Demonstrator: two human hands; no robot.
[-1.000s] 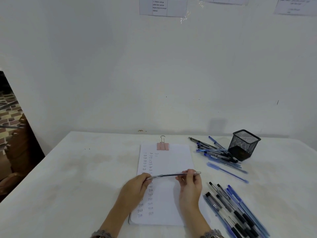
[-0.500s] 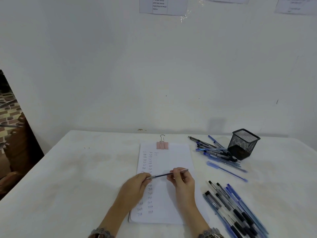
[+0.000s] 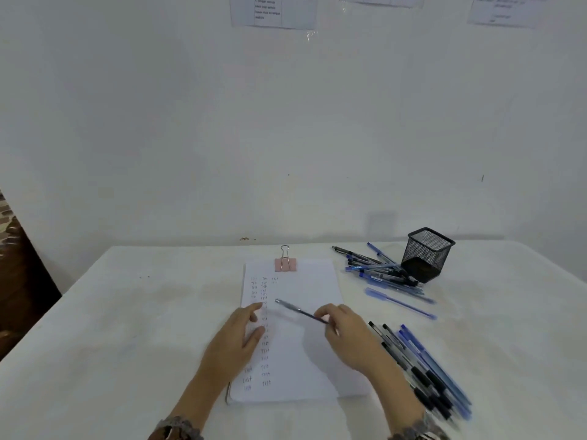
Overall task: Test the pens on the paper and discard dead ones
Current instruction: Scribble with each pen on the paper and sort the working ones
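Right hand (image 3: 352,338) is pinching a dark pen (image 3: 298,310) by its back end. The pen slants up-left over the paper (image 3: 305,369); can't tell if the tip actually touches the sheet. Left hand (image 3: 236,341) lies on the paper's left side, fingers relaxed, holding nothing. The paper has columns of "test" scribbles and a pink binder clip (image 3: 285,264) at the top. On the right of the white desk (image 3: 127,312): a row of pens (image 3: 422,366) by the right wrist, 1 loose blue pen (image 3: 400,301), and a heap of pens (image 3: 374,268) against a black mesh cup (image 3: 427,254).

Right hand (image 3: 352,339) pinches pen (image 3: 300,311) over paper (image 3: 295,341).
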